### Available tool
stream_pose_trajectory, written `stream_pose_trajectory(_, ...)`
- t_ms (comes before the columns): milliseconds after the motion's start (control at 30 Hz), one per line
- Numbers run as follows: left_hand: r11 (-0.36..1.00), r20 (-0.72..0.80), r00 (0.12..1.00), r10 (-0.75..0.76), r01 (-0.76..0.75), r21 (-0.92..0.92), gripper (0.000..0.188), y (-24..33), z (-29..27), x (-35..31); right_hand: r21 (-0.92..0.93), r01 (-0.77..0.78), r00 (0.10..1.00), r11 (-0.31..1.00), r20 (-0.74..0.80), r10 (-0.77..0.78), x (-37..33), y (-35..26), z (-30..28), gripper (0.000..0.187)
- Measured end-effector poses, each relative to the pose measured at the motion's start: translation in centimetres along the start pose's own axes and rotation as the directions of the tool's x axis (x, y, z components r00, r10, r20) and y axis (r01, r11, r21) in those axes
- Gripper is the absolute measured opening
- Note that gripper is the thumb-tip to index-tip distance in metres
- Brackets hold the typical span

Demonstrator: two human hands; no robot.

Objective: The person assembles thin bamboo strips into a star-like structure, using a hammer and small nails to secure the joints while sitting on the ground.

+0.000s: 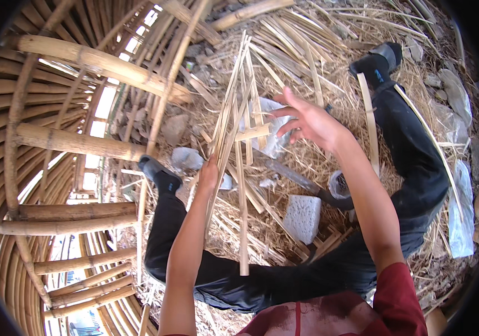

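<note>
Evidently, the left hand (210,171) is clamped on the lower part of a bundle of pale bamboo strips (229,106), which stands raised between the person's spread legs (413,134). Gripping it low seems to leave the upper lengths free to splay apart, and they meet near the top. 1 short flat strip (254,133) lies crosswise against the upright lengths, probably spacing them. The right hand (311,124) is empty, its fingers apart, just beside the strips; whether a fingertip touches any, I cannot tell. Keeping it unloaded probably leaves it ready to steady the far side. The 2 legs, bent outward, make room for the work, with a pale pitted block (302,218) on the littered ground between them.
</note>
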State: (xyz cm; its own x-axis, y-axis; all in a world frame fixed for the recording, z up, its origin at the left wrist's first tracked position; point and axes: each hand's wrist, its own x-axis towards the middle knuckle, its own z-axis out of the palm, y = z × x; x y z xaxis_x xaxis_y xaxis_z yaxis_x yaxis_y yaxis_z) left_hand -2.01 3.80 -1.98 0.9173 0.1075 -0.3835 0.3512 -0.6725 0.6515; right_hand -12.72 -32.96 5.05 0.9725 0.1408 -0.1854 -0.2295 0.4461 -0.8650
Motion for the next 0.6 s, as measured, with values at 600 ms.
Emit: stream_pose_trajectory(600,0.767,0.017,0.986,0.166,-0.119,-0.630,0.047,7.3,-9.6,-2.1,-0.108,-0.127,0.978,0.986,-0.180,0.106,-3.4,13.1,-4.4,0.063)
